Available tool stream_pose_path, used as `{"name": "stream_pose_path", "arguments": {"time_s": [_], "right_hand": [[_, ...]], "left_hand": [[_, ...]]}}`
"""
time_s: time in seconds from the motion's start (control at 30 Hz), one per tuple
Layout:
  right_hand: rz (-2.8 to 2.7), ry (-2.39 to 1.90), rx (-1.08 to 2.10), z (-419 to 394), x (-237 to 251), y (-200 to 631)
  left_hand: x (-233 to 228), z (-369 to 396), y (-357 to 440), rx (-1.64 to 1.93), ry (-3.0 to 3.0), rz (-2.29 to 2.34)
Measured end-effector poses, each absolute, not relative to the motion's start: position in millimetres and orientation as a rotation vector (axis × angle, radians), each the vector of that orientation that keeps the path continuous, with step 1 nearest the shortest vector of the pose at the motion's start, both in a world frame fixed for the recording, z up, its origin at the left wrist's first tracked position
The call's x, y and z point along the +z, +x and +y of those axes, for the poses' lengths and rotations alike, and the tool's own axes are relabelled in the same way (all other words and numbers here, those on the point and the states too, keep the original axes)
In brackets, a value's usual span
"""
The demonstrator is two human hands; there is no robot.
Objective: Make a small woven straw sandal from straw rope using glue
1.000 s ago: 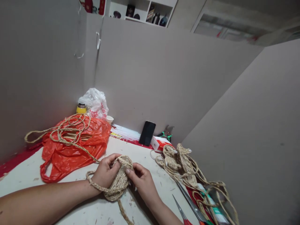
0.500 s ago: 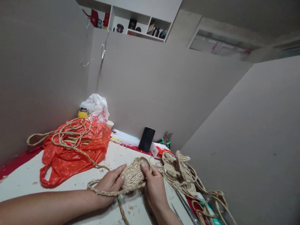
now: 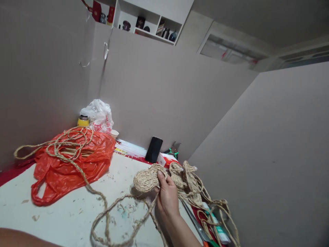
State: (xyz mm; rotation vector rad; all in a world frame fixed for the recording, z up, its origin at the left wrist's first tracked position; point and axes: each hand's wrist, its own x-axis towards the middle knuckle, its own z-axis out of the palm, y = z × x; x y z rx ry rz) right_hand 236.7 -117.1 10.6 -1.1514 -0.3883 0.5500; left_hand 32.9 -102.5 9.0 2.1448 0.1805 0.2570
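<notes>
My right hand (image 3: 168, 193) grips a woven straw sole (image 3: 146, 179) at its right end, thumb on top and fingers underneath. The sole is made of braided straw cord wound in close rows and is held above the white tabletop. From it a loose braided straw rope (image 3: 113, 206) loops across the table and runs up to the red plastic bag (image 3: 102, 161) at the left, where more of it lies coiled. Only my left forearm (image 3: 23, 238) shows at the bottom left edge; the left hand itself is out of the picture.
More woven straw pieces (image 3: 189, 181) with trailing cords lie right of my hand. Beside them are scissors (image 3: 196, 223) and a green-and-white tube (image 3: 217, 228). A phone (image 3: 154, 150) leans at the back near green-handled pliers (image 3: 174, 150). Fibre scraps litter the white tabletop (image 3: 69, 212).
My left hand has let go of the sole and dropped out of view at the lower left. The rope that lay over that wrist now rests in a wide loop on the table.
</notes>
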Motion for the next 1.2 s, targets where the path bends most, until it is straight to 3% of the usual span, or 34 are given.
{"name": "stream_pose_path", "arguments": {"time_s": [0.17,0.23,0.3,0.47,0.77,1.03,1.2], "right_hand": [[-0.517,-1.137,0.702,-126.8,18.9,206.2],[-0.606,-1.117,0.768,-131.6,20.2,193.6],[-0.699,-1.095,0.823,-135.2,19.7,185.4],[-0.825,-1.169,0.872,-135.6,17.4,184.6],[-0.761,-1.252,0.912,-128.3,10.4,194.8],[-0.636,-1.239,0.760,-126.2,5.3,202.2],[-0.608,-1.221,0.703,-129.0,10.5,200.2]], "left_hand": [[55.4,-88.9,22.2,0.462,2.048,0.294],[63.9,-70.6,27.3,0.736,1.939,0.469],[59.7,-52.1,36.4,0.847,1.798,0.533],[26.5,-32.5,56.4,0.539,1.346,0.415],[19.2,-23.0,61.2,0.738,1.216,0.565],[4.1,-7.0,65.5,0.816,1.232,0.656],[8.9,0.4,60.7,1.048,1.295,0.726]]}}
